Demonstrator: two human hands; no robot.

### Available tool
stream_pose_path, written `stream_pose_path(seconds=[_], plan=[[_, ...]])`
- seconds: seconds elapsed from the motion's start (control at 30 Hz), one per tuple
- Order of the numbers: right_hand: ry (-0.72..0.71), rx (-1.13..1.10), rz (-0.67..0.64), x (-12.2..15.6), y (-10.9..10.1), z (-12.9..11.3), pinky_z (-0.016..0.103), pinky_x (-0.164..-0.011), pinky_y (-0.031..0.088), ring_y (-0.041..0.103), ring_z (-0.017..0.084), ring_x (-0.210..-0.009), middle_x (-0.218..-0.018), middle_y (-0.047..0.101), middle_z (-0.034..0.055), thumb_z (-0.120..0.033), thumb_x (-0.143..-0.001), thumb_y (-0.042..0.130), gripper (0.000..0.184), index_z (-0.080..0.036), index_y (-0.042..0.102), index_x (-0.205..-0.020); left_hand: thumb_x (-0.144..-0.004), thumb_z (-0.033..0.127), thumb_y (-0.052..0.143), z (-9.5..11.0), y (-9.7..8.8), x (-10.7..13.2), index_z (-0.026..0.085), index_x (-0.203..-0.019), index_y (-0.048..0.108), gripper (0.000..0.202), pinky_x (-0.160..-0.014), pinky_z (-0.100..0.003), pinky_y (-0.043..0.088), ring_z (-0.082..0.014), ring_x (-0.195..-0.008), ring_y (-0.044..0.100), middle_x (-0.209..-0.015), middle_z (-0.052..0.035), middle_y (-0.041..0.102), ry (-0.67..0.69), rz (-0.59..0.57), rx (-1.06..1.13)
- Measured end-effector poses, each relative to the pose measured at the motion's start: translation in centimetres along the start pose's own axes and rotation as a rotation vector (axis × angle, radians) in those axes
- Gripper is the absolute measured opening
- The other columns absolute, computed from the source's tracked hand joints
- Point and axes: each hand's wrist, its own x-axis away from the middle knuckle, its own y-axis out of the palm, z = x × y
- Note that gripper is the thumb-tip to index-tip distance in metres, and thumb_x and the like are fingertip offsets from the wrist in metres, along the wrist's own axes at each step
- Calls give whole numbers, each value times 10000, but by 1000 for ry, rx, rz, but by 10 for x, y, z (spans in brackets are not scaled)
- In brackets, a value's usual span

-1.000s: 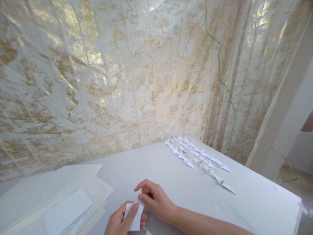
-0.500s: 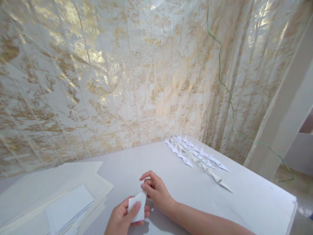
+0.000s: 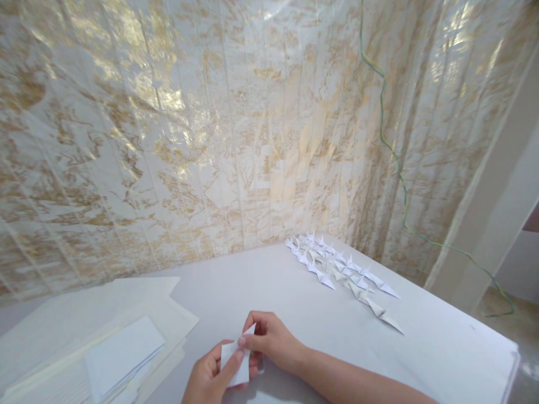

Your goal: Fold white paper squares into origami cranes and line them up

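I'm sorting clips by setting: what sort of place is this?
Likely a home paper-folding corner: rows of folded paper pieces on a white table, a stack of sheets, and left hand and right hand pinching a small paper.

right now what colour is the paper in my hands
The paper is white; head view.

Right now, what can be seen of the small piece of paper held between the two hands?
The piece of paper is small, white and plain, roughly rectangular. It looks like a thin sheet, seemingly folded, though the creases are hard to make out. It is held slightly tilted over the white table, near its front edge. The left hand grips it from below with the thumb across its face, and the right hand pinches its upper corner.
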Motion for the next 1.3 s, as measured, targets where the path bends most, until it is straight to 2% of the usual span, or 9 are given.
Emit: stream_pose_path(seconds=[0.2, 0.37, 0.53, 0.63, 0.7, 0.87, 0.97, 1.13, 1.3], plan=[[51, 17, 21, -2, 2, 0, 207, -397, 245, 334, 53, -357, -425, 438, -86, -688, -628, 752, 566, -183, 499, -647, -612, 747, 729, -4, 1, -3, 134, -925, 680, 690, -664, -302, 583, -247, -761, 737, -783, -103, 785, 48, -58, -75], [39, 26, 55, -7, -9, -3, 214, -375, 222, 271, 43, -328, -381, 366, -108, -732, -684, 676, 582, -196, 463, -603, -815, 670, 565, 8, -3, 4, 183, -952, 671, 517, -694, -321, 573, -256, -796, 732, -809, -68, 772, 133, -2, -271], [52, 40, 45, -9, -16, -6, 203, -387, 294, 400, 75, -362, -509, 566, -44, -696, -743, 618, 544, -168, 549, -854, -813, 335, 647, 32, -17, 13, 249, -902, 706, 137, -1117, -450, 314, -326, -1230, 546, -1158, -78, 719, 444, 79, -699], [34, 85, 21, -6, -11, -4, 204, -424, 347, 492, 99, -438, -644, 653, -8, -615, -773, 612, 500, -188, 499, -1008, -803, 144, 535, 36, -18, 14, 172, -971, 701, 238, -1148, -515, 236, -371, -1361, 406, -1429, -179, 539, 532, 14, -1192], [12, 141, 16, -3, -7, -2, 201, -445, 357, 489, 96, -464, -658, 637, -26, -484, -777, 643, 409, -194, 491, -1022, -791, 70, 458, 34, -14, 13, 149, -1016, 679, 325, -1068, -505, 349, -350, -1236, 522, -1307, -194, 612, 482, -44, -1412], [-47, 340, -8, 6, -2, 0, 222, -562, 405, 504, 101, -564, -660, 579, -39, -171, -778, 590, 125, -172, 579, -902, -780, 110, 458, 32, -5, 12, 179, -808, 588, 150, -870, -432, 459, -283, -931, 607, -922, -108, 644, 343, -62, -1414], [-112, 513, -54, 9, -4, -8, 231, -643, 419, 514, 112, -651, -711, 565, -32, -83, -744, 611, 118, -170, 641, -818, -743, 238, 544, 38, -8, 14, 195, -805, 543, 75, -845, -384, 468, -243, -911, 600, -955, -72, 611, 272, -100, -1367], [-214, 813, -235, 13, -6, -23, 267, -897, 415, 567, 175, -937, -850, 607, 2, -46, -684, 713, 167, -183, 688, -777, -611, 177, 598, 52, -13, 20, 192, -1154, 618, 543, -1015, -374, 397, -259, -1132, 560, -1199, -91, 589, 113, -284, -1149], [-185, 1093, -200, 17, -5, -21, 339, -879, 435, 581, 233, -943, -961, 637, 95, -20, -757, 598, 200, -150, 698, -872, -641, 161, 584, 63, -9, 32, 191, -1055, 698, 431, -1041, -398, 381, -280, -1139, 564, -1215, -109, 606, 119, -268, -1161]])
